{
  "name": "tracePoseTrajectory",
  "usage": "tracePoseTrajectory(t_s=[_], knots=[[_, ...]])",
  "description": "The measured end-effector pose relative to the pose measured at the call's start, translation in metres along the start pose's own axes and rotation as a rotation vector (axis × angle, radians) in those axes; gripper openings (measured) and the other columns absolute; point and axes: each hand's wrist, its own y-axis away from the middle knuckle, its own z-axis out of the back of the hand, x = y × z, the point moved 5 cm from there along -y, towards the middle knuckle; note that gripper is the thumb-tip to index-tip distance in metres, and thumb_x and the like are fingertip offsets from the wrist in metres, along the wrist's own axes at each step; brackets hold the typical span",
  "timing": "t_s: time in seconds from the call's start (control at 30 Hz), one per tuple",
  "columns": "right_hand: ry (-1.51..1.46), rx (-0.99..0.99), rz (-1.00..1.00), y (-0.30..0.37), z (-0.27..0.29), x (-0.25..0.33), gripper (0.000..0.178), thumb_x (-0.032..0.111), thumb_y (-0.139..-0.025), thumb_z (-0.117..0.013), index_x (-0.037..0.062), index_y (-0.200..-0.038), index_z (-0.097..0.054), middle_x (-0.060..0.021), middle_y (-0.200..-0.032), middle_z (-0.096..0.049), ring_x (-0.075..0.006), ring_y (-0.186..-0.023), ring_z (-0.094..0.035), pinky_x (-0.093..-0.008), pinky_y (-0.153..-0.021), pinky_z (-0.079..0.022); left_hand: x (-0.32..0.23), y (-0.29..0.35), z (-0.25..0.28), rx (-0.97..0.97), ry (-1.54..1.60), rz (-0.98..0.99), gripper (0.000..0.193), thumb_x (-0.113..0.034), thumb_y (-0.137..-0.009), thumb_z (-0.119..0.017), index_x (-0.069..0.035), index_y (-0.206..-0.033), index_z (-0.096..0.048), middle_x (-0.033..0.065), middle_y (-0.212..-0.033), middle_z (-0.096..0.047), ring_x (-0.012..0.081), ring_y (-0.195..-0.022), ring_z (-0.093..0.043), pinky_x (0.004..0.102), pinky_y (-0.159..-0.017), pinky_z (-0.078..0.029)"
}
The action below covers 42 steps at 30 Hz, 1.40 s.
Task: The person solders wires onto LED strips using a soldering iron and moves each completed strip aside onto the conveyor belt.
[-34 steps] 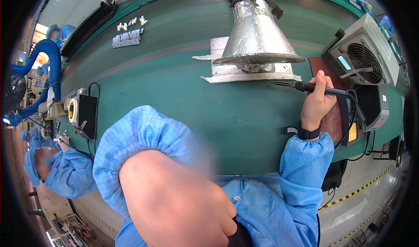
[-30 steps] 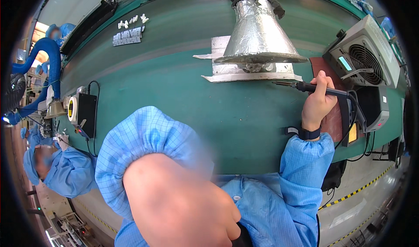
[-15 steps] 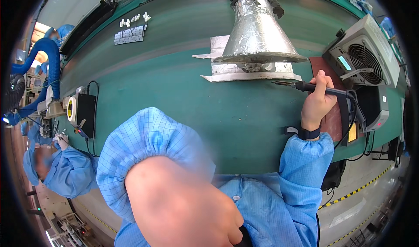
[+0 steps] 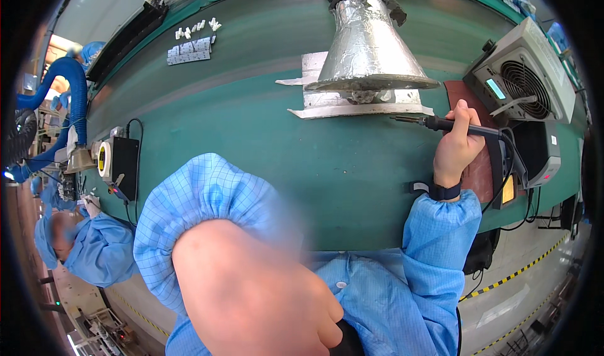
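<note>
My right hand (image 4: 454, 153) grips a black soldering iron (image 4: 437, 123) above the right part of the green bench. Its thin tip points left, just in front of the foil-covered funnel hood (image 4: 371, 44). A black wrist strap (image 4: 445, 192) goes round my right wrist. Close to the camera and partly blurred, my left hand (image 4: 255, 290) is raised near my chest with its fingers curled downward. Its fingertips run toward the lower edge, so what they hold, if anything, is hidden.
A light-coloured fan unit (image 4: 528, 82) stands at the far right, beside a dark soldering station (image 4: 535, 155). Small white parts and labelled pieces (image 4: 190, 51) lie at the back left. A black box (image 4: 119, 164) sits at the left edge, and a co-worker in blue (image 4: 100, 249) is beyond.
My left hand and sleeve have shifted slightly to the left. The right hand keeps the soldering iron in nearly the same place.
</note>
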Motion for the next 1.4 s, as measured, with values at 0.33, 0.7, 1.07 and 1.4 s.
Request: tracePoseTrajectory(t_s=[0.33,0.7,1.07,1.4], knots=[[0.008,-0.001,-0.004,0.0,0.002,-0.002,0.031,0.019,-0.092,-0.057,0.0056,-0.064,-0.052,0.0047,-0.064,-0.048,-0.0021,-0.057,-0.037,-0.0191,-0.051,-0.026,-0.006,0.004,0.009,-0.236,-0.187,-0.113,0.033,-0.031,-0.082,-0.061,-0.007,-0.061,-0.053,0.0018,-0.06,-0.051,0.0174,-0.06,-0.052,0.0282,-0.056,-0.039],[-0.001,0.009,-0.015,0.001,0.002,0.0,0.032,0.017,-0.092,-0.057,0.0045,-0.063,-0.051,0.0041,-0.063,-0.047,-0.0027,-0.059,-0.037,-0.0196,-0.053,-0.027,-0.008,0.013,0.001,-0.5,-0.406,-0.23,0.037,-0.034,-0.084,-0.059,-0.007,-0.061,-0.053,0.0014,-0.06,-0.049,0.0176,-0.059,-0.051,0.0283,-0.054,-0.038],[-0.006,0.007,-0.023,0.001,-0.003,0.003,0.031,0.016,-0.092,-0.057,0.0048,-0.064,-0.051,0.0037,-0.064,-0.048,-0.003,-0.061,-0.038,-0.0198,-0.055,-0.027,-0.005,0.001,0.008,0.025,-0.064,0.018,0.036,-0.035,-0.084,-0.059,-0.007,-0.062,-0.053,0.0016,-0.062,-0.05,0.0177,-0.061,-0.052,0.0284,-0.054,-0.038],[0.0,0.008,0.049,0.0,-0.003,0.008,0.033,0.016,-0.094,-0.055,0.0059,-0.064,-0.046,0.0034,-0.065,-0.044,-0.0039,-0.062,-0.037,-0.0213,-0.057,-0.029,-0.002,0.08,0.024,-0.364,-0.226,0.475,0.018,-0.015,-0.091,-0.056,0.0,-0.095,-0.065,0.0118,-0.081,-0.065,0.0219,-0.068,-0.059,0.0304,-0.061,-0.047]])
